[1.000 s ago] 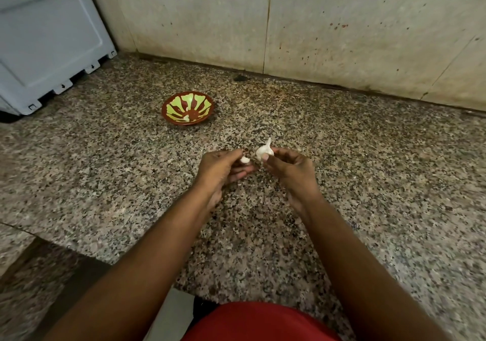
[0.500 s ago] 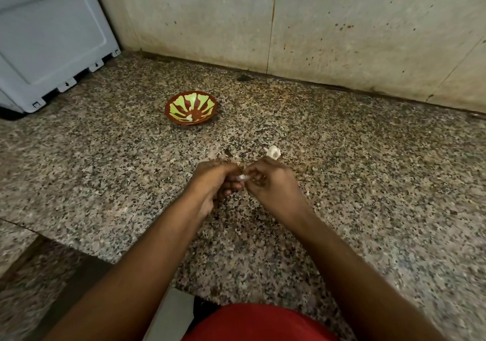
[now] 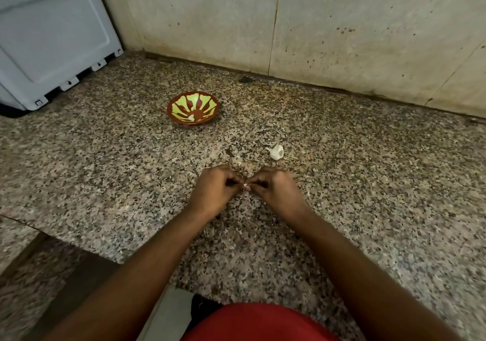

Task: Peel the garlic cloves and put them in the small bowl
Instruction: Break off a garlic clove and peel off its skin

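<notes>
Far up and to the left of the grip, a grey plastic crate (image 3: 52, 38) is standing against the wall. Nearer, still up and left of the grip, the small bowl (image 3: 193, 111) is sitting on the speckled stone surface (image 3: 105, 169); it is red-brown with a yellow-green petal pattern, and no peeled clove is showing inside it.

The left hand (image 3: 213, 193) is curling its fingers and pinching one end of a garlic clove (image 3: 245, 185). The right hand (image 3: 278, 192) is pinching the other end, so both hands are closing on the same clove just above the surface. Only a small pale speck of the clove is showing between the fingertips; whether its skin is loosening cannot be told.

Just up and to the right of the grip, the rest of the garlic head (image 3: 276, 152) is lying on the surface, white and papery, with a short stem tip pointing left.

Judgement: peeling is at an early stage. The step is going best if one hand is steadying the clove while the other is lifting the skin from the tip, without crushing the flesh.
</notes>
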